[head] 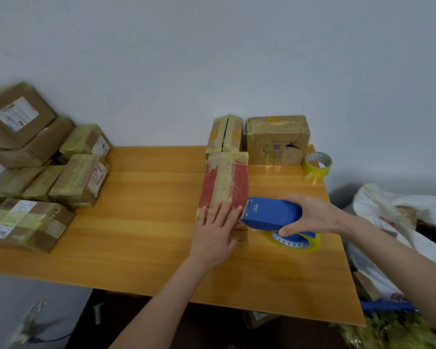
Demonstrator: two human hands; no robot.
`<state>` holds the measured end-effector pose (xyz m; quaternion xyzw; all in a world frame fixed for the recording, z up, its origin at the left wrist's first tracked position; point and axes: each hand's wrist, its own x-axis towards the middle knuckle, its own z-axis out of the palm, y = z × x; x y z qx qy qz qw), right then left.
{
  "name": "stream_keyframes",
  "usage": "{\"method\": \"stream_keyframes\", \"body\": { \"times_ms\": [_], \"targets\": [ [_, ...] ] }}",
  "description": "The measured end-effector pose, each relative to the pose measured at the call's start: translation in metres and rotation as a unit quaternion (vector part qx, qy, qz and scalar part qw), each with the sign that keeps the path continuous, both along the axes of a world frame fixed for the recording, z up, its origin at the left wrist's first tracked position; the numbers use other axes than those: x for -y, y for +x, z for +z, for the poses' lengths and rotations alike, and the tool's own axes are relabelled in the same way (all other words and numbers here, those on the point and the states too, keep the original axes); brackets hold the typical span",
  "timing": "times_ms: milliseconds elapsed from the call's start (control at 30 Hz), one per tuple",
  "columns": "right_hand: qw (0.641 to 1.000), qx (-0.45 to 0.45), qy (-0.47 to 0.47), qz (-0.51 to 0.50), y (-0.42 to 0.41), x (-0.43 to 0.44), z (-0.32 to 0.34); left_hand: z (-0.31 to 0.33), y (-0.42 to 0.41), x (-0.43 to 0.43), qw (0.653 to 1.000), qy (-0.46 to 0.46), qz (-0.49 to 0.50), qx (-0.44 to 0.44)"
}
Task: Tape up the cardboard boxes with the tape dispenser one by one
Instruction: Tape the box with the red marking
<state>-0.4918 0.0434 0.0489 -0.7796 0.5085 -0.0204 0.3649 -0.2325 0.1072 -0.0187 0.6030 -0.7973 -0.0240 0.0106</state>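
Tape dispenser [272, 214] in right grip [311, 215], box [224, 182] under left grip [217, 230]

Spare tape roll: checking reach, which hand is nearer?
Right. Right hand grips the tape dispenser in front of the spare tape roll; left hand presses the red-printed box, farther left.

Wooden table [149, 217], cardboard boxes [277, 139], tape roll [317, 164] (yellow)
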Motion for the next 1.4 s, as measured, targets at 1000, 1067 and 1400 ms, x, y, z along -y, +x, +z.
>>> {"method": "stream_keyframes", "body": {
  "times_ms": [1000, 1067, 1400],
  "targets": [
    [0.973, -0.221, -0.022, 0.070, 0.019, 0.027, -0.009, -0.006, -0.004, 0.004, 0.999, -0.022, 0.004, 0.038],
    [0.977, -0.209, -0.001, 0.043, 0.019, 0.029, -0.013, -0.003, -0.003, 0.003, 0.999, -0.011, 0.004, 0.042],
    [0.935, 0.125, 0.119, -0.309, -0.006, 0.017, -0.055, 0.005, -0.006, 0.008, 0.998, -0.040, 0.028, -0.032]
  ]
}}
